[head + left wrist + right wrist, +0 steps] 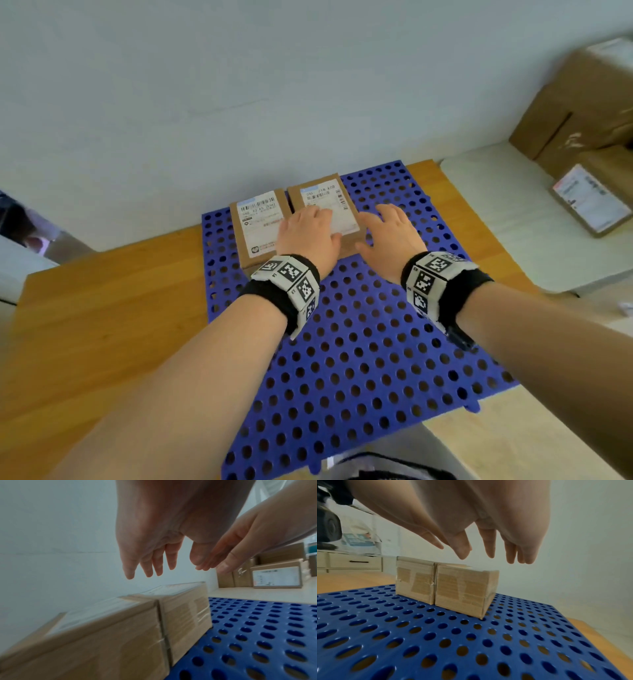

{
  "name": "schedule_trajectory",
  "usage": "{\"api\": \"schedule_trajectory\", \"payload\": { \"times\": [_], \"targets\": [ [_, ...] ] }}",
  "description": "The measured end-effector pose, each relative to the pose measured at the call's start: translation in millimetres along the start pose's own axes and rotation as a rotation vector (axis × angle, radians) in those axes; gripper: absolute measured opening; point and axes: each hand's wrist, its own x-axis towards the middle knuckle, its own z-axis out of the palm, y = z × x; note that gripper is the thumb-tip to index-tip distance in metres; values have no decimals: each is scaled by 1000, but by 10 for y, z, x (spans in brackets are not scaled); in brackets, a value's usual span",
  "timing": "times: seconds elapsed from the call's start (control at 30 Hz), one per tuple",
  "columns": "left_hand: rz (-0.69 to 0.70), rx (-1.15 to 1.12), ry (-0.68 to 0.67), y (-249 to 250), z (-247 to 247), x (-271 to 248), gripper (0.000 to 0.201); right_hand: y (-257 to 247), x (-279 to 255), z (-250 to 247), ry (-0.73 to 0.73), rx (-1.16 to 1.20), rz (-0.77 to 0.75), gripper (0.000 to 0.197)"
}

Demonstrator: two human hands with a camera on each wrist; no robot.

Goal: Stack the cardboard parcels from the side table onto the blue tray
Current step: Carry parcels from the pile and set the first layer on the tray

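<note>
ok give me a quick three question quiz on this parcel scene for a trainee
1. True or false: the left hand grips a parcel.
2. How many parcels lie on the blue tray?
A. one
B. two
C. four
3. Fill in: more parcels wait on the ___ table at the right.

Key:
1. False. Both the left hand and the right hand hover open above the parcels.
2. B. The left parcel and the right parcel lie side by side, touching.
3. Side. A labelled parcel and bigger boxes remain there.

Right parcel's (323, 209) label reads roughly "501 21B", left parcel's (258, 226) label text too blurred
</note>
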Motion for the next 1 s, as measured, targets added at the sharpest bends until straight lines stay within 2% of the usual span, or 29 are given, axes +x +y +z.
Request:
{"api": "schedule_trajectory", "payload": {
  "times": [0.17, 0.37, 0.6, 0.73, 1.0],
  "targets": [
    [124, -26, -39, 504, -46, 35, 41, 386, -278, -252, 35, 3, 136, 56],
    [215, 52, -81, 1260, -59, 40, 42, 981, -623, -569, 95, 76, 245, 49],
    [301, 44, -130, 2679, 215, -55, 35, 2202, -1354, -1004, 131, 93, 383, 51],
    [358, 27, -124, 3551, 324, -53, 40, 2923, -1773, -1285, 161, 85, 449, 50],
    [458, -21, -135, 4741, 380, 99, 37, 3875, -2165, -1731, 246, 138, 557, 48]
  ]
}}
